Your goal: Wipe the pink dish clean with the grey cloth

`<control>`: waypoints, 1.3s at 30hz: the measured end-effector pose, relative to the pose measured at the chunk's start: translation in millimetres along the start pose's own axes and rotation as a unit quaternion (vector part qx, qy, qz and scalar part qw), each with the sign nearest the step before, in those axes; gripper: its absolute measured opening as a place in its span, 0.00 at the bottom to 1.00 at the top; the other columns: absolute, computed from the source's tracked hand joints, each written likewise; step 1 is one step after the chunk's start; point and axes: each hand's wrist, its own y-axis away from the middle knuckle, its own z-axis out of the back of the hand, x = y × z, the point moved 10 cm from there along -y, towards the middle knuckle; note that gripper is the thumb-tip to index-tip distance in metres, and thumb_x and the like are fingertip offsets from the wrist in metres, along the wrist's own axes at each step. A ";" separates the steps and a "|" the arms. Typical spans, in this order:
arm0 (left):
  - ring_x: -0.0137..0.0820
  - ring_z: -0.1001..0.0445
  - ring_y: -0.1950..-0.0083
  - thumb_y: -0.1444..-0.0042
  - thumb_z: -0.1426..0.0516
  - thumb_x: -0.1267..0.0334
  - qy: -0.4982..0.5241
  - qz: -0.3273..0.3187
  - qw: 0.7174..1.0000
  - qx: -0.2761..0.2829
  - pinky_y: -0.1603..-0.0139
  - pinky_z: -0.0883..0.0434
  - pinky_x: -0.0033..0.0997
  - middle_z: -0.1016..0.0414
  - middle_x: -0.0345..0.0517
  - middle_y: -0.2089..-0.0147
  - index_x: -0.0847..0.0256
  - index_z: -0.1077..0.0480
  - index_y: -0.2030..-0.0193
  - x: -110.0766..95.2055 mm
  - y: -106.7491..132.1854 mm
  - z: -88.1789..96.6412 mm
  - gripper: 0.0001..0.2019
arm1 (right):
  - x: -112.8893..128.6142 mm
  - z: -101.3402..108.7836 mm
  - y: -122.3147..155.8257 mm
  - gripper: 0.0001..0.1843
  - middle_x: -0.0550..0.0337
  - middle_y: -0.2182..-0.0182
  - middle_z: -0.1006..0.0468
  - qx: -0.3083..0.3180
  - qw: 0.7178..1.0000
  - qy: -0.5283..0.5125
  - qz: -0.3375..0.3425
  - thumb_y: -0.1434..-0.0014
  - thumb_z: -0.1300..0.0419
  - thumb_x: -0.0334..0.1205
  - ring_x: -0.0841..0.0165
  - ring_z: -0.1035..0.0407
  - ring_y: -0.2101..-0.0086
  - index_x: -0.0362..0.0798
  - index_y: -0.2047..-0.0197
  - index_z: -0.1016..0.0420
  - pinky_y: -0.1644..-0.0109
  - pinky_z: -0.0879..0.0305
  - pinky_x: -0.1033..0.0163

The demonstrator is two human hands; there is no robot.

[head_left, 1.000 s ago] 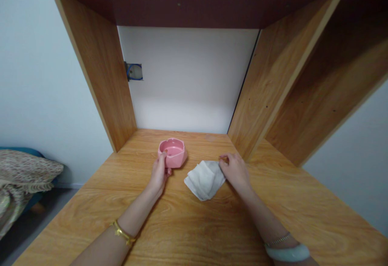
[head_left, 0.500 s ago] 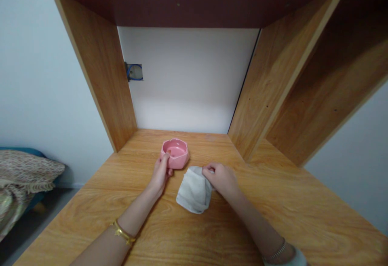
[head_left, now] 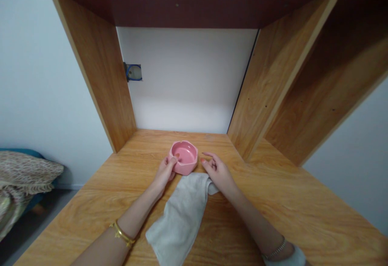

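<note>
Head view: a wood-grain table (head_left: 273, 205) spreads across the foreground, its grain running crosswise, and runs back between two upright wooden panels, the left panel (head_left: 95, 76) and the right panel (head_left: 273, 88). Behind stands a white backboard (head_left: 194, 80) with a square cutout (head_left: 134, 72) near its left edge, blue wire inside. Overhead is a dark red shelf (head_left: 188, 9) with a yellow-green front edge. At far left, beside a pale wall (head_left: 42, 76), a fringed blanket (head_left: 27, 171) lies over something blue above grey floor. The left hand (head_left: 164, 175) grips a pink bowl (head_left: 189, 167), thumb over the rim; whether it touches the table is unclear. The right hand (head_left: 220, 175) has thumb and forefinger parted just beside the bowl; a grey cloth (head_left: 182, 217) trails from under it across the table, and I cannot tell if other fingers grasp it.
</note>
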 end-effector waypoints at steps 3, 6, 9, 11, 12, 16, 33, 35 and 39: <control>0.19 0.41 0.83 0.62 0.37 0.52 -0.009 -0.003 1.000 0.006 0.83 0.47 0.19 0.35 0.33 0.81 0.64 0.33 0.67 2.5 -0.9 -3.4 0.20 | 2.6 -12.4 3.7 0.27 0.73 0.85 0.42 0.040 0.998 -0.036 -0.013 0.48 0.48 0.48 0.73 0.44 0.82 0.41 0.49 0.38 0.77 0.48 0.68; 0.24 0.33 0.75 0.63 0.36 0.53 -0.015 -0.007 1.000 0.009 0.75 0.39 0.20 0.30 0.38 0.74 0.64 0.32 0.63 6.5 -3.1 -3.4 0.23 | 4.5 -22.1 7.5 0.29 0.73 0.85 0.41 0.073 0.995 -0.061 -0.031 0.49 0.47 0.47 0.73 0.43 0.82 0.40 0.46 0.42 0.78 0.48 0.68; 0.28 0.30 0.67 0.62 0.36 0.53 -0.034 -0.024 0.999 0.027 0.67 0.35 0.23 0.28 0.43 0.67 0.63 0.34 0.58 8.0 -4.8 -4.6 0.25 | 3.7 -21.4 7.6 0.29 0.74 0.86 0.41 0.066 0.994 -0.076 -0.043 0.49 0.47 0.46 0.73 0.43 0.83 0.40 0.47 0.42 0.78 0.48 0.69; 0.30 0.30 0.60 0.60 0.37 0.53 -0.058 -0.053 0.996 0.052 0.61 0.34 0.26 0.28 0.46 0.61 0.63 0.35 0.55 5.2 -4.0 -8.5 0.26 | 0.1 -19.8 6.9 0.26 0.74 0.87 0.42 0.059 0.994 -0.079 -0.055 0.48 0.48 0.47 0.73 0.44 0.84 0.40 0.49 0.39 0.79 0.50 0.69; 0.32 0.30 0.57 0.59 0.37 0.53 -0.072 -0.069 0.993 0.065 0.58 0.35 0.27 0.29 0.47 0.58 0.63 0.36 0.54 3.0 -2.7 -11.0 0.26 | -2.1 -19.1 6.8 0.25 0.74 0.87 0.43 0.057 0.994 -0.076 -0.062 0.48 0.49 0.48 0.73 0.45 0.84 0.40 0.50 0.38 0.80 0.51 0.69; 0.36 0.33 0.50 0.56 0.38 0.54 -0.130 -0.103 0.982 0.095 0.51 0.37 0.32 0.32 0.52 0.51 0.63 0.38 0.51 -3.8 4.7 -18.4 0.27 | -4.2 -16.0 7.4 0.22 0.70 0.84 0.36 0.053 0.996 -0.035 -0.062 0.49 0.48 0.44 0.72 0.42 0.83 0.43 0.52 0.36 0.80 0.49 0.69; 0.35 0.26 0.61 0.48 0.45 0.53 -0.188 -0.076 0.968 0.146 0.57 0.36 0.32 0.24 0.46 0.69 0.62 0.35 0.54 9.0 8.6 -29.3 0.18 | -8.1 46.7 -6.7 0.24 0.57 0.74 0.25 -0.076 0.986 0.139 -0.046 0.52 0.55 0.33 0.66 0.33 0.74 0.41 0.51 0.33 0.70 0.40 0.65; 0.34 0.26 0.61 0.49 0.45 0.56 -0.200 -0.071 0.966 0.147 0.59 0.36 0.31 0.23 0.46 0.68 0.62 0.34 0.56 12.0 7.1 -27.9 0.16 | -17.3 65.6 -10.8 0.24 0.55 0.72 0.24 -0.103 0.975 0.188 -0.059 0.50 0.54 0.34 0.65 0.32 0.73 0.41 0.50 0.33 0.67 0.40 0.64; 0.32 0.26 0.62 0.50 0.45 0.62 -0.201 -0.061 0.964 0.161 0.61 0.36 0.28 0.24 0.44 0.70 0.61 0.33 0.59 14.3 7.5 -29.9 0.11 | -36.4 98.0 -14.9 0.25 0.50 0.62 0.24 -0.150 0.955 0.239 -0.087 0.48 0.54 0.34 0.63 0.30 0.65 0.42 0.48 0.34 0.62 0.39 0.63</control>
